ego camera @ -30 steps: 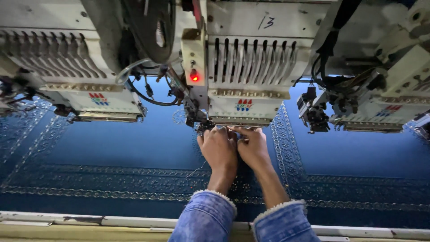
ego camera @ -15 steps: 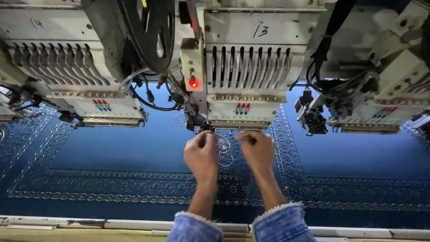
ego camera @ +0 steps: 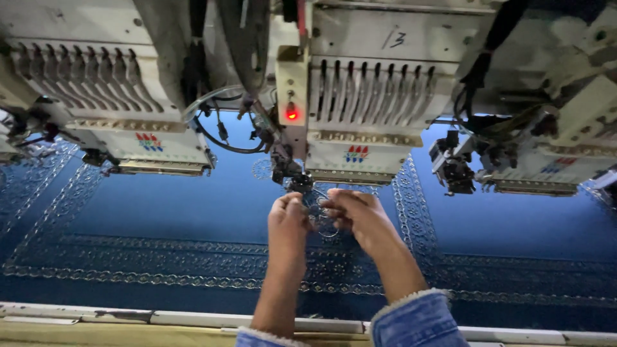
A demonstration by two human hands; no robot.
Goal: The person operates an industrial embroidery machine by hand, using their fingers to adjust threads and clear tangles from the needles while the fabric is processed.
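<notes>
Heads [ego camera: 116,109] are standing idle along the top, red lamp [ego camera: 292,114] glowing. Left hand [ego camera: 287,222] and right hand [ego camera: 355,215] are pinching thread [ego camera: 316,207] just below the needles [ego camera: 292,177], over blue cloth [ego camera: 193,212]. Border stitching is appearing finished; threading is looking unfinished.

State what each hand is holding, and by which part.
It cannot be told. Left hand and right hand pinch at something fine, perhaps thread, under the embroidery head, above the blue fabric.
</notes>
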